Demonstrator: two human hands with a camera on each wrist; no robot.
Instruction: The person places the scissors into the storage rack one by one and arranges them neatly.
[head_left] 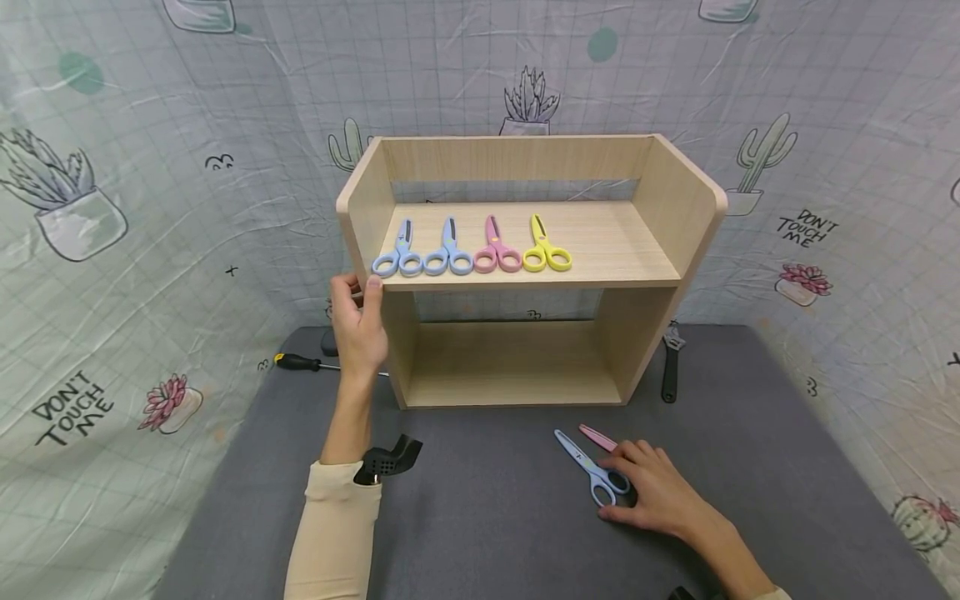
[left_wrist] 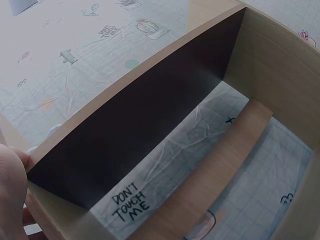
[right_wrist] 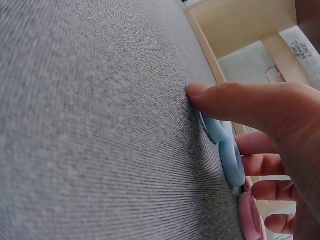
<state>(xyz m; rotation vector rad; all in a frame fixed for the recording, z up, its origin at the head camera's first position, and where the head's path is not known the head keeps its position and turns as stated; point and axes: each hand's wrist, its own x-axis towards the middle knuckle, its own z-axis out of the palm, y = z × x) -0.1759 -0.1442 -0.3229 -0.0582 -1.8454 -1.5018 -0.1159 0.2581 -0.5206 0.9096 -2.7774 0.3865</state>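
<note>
Closest to me is the right hand (head_left: 660,492), resting on the grey desk (head_left: 487,517) at about 5 o'clock from the shelf unit. Its fingers (right_wrist: 235,102) lie loosely over the handle loops of a blue pair of scissors (head_left: 588,468), touching them rather than properly clamped. I can't tell for sure if any finger is through a loop. Those scissors lie flat, long axis diagonal, blades pointing toward 10 o'clock and handles back at the hand. A pink pair (head_left: 597,437) sits just beside them, mostly hidden under the hand, with its tip poking out the same way.

Plenty of bare desk to the left of the scissors and in front of the wooden shelf unit (head_left: 678,242).

The left hand (head_left: 358,325) is up at 9 o'clock, fingers wrapped round the front edge of the unit's left side panel.

On the upper shelf, four pairs line up along the front edge, handles toward the lip and blades pointing back at 12: two blue ones (head_left: 423,250), a pink one (head_left: 495,247) and a yellow one (head_left: 545,247). The right half of that shelf is open room. The lower compartment (head_left: 510,367) holds nothing I can see.

A screwdriver (head_left: 303,362) lies left of the unit, a wrench (head_left: 670,367) on the right.
</note>
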